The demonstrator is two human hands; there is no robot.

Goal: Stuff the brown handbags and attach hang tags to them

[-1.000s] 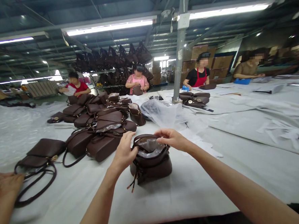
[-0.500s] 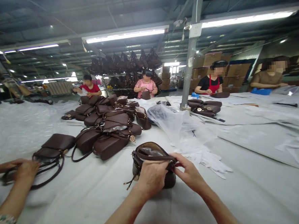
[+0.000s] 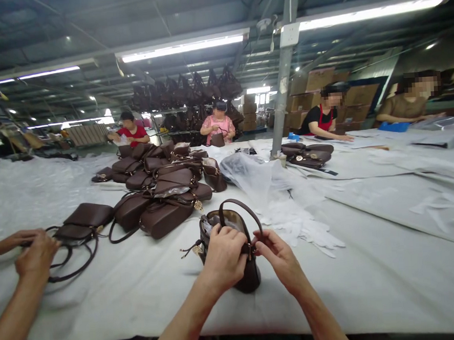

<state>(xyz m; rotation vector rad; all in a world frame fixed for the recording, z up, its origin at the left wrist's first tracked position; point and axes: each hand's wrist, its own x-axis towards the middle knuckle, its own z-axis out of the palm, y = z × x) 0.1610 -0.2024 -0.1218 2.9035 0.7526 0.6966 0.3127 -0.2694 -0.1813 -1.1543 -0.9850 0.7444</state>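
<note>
In front of me a dark brown handbag stands on the white-covered table, its top gaping, with clear plastic stuffing inside. My left hand is closed over the bag's near rim, fingers hooked at its edge. At the right end of the rim, my right hand pinches the base of the strap. That strap, a thin brown handle, arches up above the opening. A tassel with a gold charm hangs off the bag's left side. What lies under my left fingers is partly hidden.
A heap of brown handbags lies ahead on the left. Beside me a co-worker's hands handle a bag strap. Plastic sheeting, white paper scraps and a metal post stand beyond. Several people work across the table.
The handle has come up from lying along the rim to an arch above the opening. The bag has tilted and turned slightly; my hands stay at its right end.
</note>
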